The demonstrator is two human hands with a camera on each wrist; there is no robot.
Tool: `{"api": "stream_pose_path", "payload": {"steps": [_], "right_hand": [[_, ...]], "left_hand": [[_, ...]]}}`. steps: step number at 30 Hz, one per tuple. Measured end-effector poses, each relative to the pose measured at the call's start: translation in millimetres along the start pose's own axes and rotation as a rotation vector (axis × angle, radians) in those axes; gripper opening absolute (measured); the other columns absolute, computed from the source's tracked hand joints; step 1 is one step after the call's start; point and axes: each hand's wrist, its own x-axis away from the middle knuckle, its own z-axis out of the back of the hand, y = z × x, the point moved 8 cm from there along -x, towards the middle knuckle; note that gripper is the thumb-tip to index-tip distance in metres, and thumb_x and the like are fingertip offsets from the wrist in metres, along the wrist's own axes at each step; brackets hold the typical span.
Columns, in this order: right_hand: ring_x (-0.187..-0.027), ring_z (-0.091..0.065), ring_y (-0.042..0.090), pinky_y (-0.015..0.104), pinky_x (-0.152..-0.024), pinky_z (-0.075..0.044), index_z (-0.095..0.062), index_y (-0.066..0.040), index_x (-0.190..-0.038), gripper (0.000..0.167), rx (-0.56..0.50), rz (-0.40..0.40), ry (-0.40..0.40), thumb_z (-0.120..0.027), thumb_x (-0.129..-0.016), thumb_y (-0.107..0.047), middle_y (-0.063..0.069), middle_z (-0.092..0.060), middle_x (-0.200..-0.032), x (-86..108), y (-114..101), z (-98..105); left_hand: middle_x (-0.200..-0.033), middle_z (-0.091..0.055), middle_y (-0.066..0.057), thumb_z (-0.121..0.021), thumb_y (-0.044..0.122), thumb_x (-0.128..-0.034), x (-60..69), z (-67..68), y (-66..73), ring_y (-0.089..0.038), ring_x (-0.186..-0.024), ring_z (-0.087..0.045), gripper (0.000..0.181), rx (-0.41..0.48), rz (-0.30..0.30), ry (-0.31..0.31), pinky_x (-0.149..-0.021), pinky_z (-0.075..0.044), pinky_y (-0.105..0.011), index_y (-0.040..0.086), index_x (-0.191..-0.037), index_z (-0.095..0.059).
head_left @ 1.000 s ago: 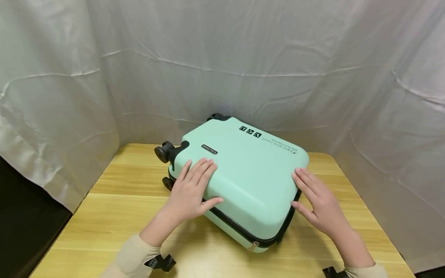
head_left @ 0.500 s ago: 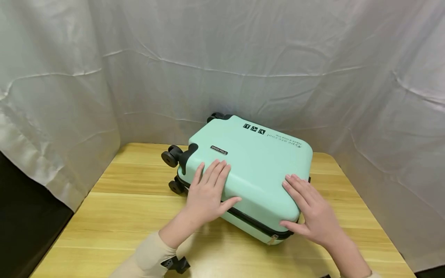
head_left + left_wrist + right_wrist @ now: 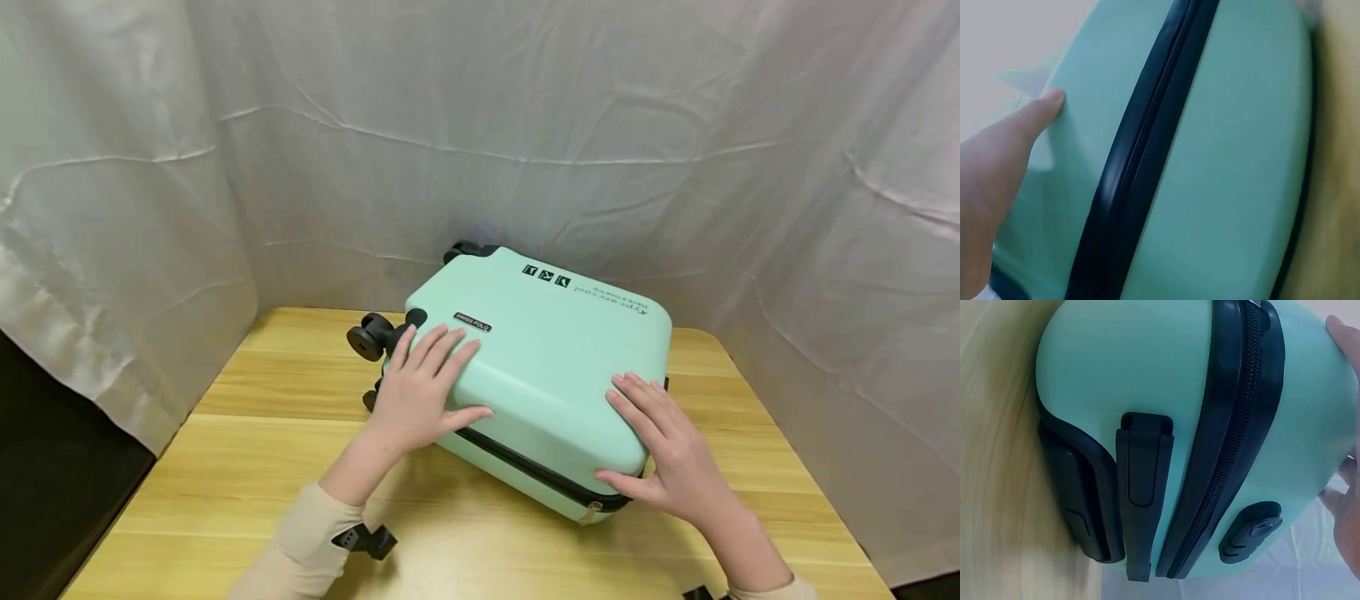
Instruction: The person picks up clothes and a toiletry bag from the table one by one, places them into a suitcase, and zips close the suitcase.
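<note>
A mint-green hard-shell suitcase lies flat on its broad side in the middle of the table, turned at a slant, all rounded corners and smooth, softly shining plastic. A black zip band runs round its waist; from the right wrist the fine ridged teeth show clearly, set between two glossy dark strips. On the upper face sit a small dark "SWISS POLO" plate, three black square pictograms and a line of slim lettering. Stubby black wheels jut from the left end. The opposite end carries a black strap-like handle and an oblong, ribbed lock.

The person's left hand rests on the near long edge close to the wheels — fingers fanned apart, thumb stretched along the rounded side. The right hand lies over the near right corner, its fingers straight and close together, the thumb held away from them against the shell. Neither hand pinches anything.

Beige sleeves end at the wrists. Beneath is the pale yellow wood-grain table; behind hangs a silvery cloth — satiny, creased along long horizontal folds.
</note>
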Motion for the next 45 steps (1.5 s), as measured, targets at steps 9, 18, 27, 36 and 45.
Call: {"api": "stream_pose_path", "payload": {"steps": [9,18,27,36,45], "right_hand": [[-0.135,-0.045,0.035,0.04,-0.122,-0.023,-0.059,0.01,-0.124,0.083,-0.063,0.005,-0.016,-0.067,-0.082,-0.061,0.03,-0.056,-0.13,2.2,10.1,-4.0],[-0.138,-0.041,0.037,0.041,-0.123,-0.021,-0.058,0.009,-0.126,0.08,-0.112,-0.023,-0.037,-0.067,-0.084,-0.058,0.03,-0.053,-0.134,7.7,23.3,-4.6],[-0.137,-0.044,0.035,0.032,-0.12,-0.027,-0.06,0.008,-0.124,0.069,-0.064,-0.043,-0.008,-0.063,-0.09,-0.051,0.03,-0.055,-0.132,11.8,29.4,0.4],[-0.134,-0.046,0.04,0.03,-0.119,-0.029,-0.06,0.008,-0.125,0.062,-0.003,-0.062,0.021,-0.059,-0.094,-0.046,0.029,-0.057,-0.13,16.3,39.9,3.7],[-0.136,-0.047,0.036,0.029,-0.119,-0.03,-0.061,0.006,-0.126,0.06,0.064,-0.117,0.054,-0.057,-0.096,-0.045,0.027,-0.059,-0.13,20.6,51.9,3.6]], "left_hand": [[-0.14,-0.055,-0.008,-0.043,0.079,-0.0834,2.9,6.6,-14.3,-0.03,-0.134,-0.048,0.084,0.014,-0.009,0.027,-0.114,-0.031,-0.056,0.018,-0.14,-0.053],[-0.137,-0.058,-0.009,-0.046,0.079,-0.0811,2.6,9.4,-4.0,-0.031,-0.131,-0.05,0.085,-0.037,0.017,0.054,-0.11,-0.035,-0.057,0.016,-0.137,-0.056],[-0.139,-0.056,-0.009,-0.057,0.077,-0.0755,0.3,11.0,5.0,-0.03,-0.131,-0.05,0.086,-0.098,0.068,0.028,-0.109,-0.035,-0.059,0.017,-0.137,-0.055],[-0.134,-0.06,-0.011,-0.061,0.075,-0.0754,-2.2,16.9,18.7,-0.033,-0.127,-0.053,0.085,-0.195,0.098,0.045,-0.104,-0.039,-0.059,0.014,-0.136,-0.056],[-0.134,-0.06,-0.011,-0.06,0.076,-0.0749,-3.9,12.5,26.1,-0.032,-0.126,-0.054,0.087,-0.268,0.122,0.071,-0.103,-0.039,-0.058,0.014,-0.136,-0.056]]}}
